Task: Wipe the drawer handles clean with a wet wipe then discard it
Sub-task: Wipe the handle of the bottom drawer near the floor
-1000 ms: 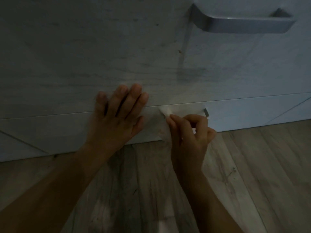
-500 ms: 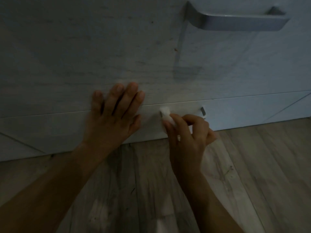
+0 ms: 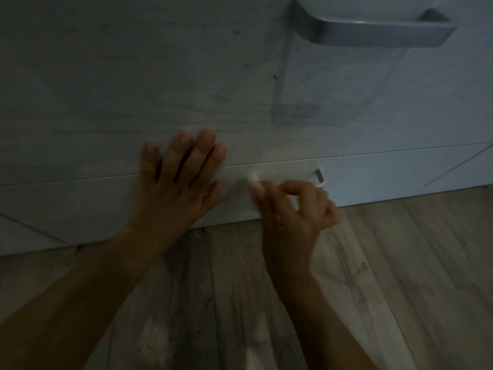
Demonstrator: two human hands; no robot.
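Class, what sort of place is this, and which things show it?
Probably a home interior, near floor level: pale wood-grain drawer fronts, a grey metal bar handle, wood-look plank flooring, and the right hand pinching a white wet wipe.

Wood-grain plank floor, grey-brown, dimly lit. Pale drawer unit stands directly on it, bottom edge meeting boards. Brighter patch on planks near bottom of view. Small dark mark at right.

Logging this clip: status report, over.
Left grip flat on cabinet front. Right grip pinches wet wipe at lower handle. Upper handle free above.
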